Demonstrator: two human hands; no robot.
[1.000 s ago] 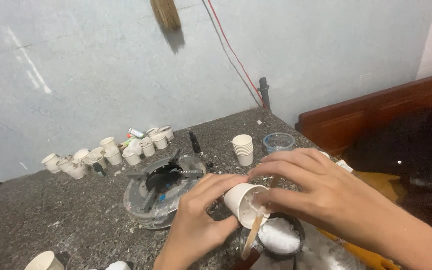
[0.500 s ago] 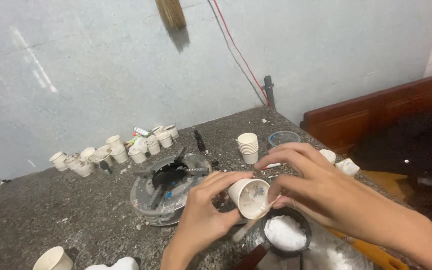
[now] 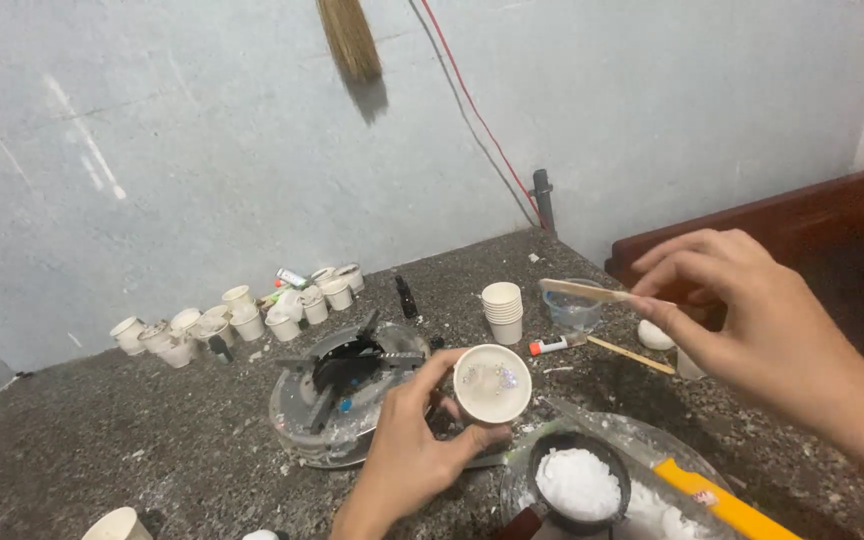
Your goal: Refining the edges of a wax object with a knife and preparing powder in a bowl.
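The left hand (image 3: 414,452) is wrapped around a small white paper cup (image 3: 492,383), tilted so its mouth faces the camera, with a little pale residue showing inside; the cup sits at about 6 o'clock in the view, just above a dark pot (image 3: 580,487) of white flakes. The right hand (image 3: 742,315), up at 3 o'clock, pinches a flat wooden stick (image 3: 580,290) between thumb and fingertips, the stick pointing toward 9 o'clock and held well clear of the cup. Under it on the speckled grey bench (image 3: 102,440) stands a stack of paper cups (image 3: 503,311), with a clear plastic cup (image 3: 572,312) just beside it at 3 o'clock and a second wooden stick (image 3: 632,355) lying near. A small gas burner (image 3: 347,385) on a round tray sits at 9 o'clock from the held cup. A row of used white cups (image 3: 242,318) lines the wall at 10 o'clock. A yellow tool (image 3: 717,497) lies at 5 o'clock
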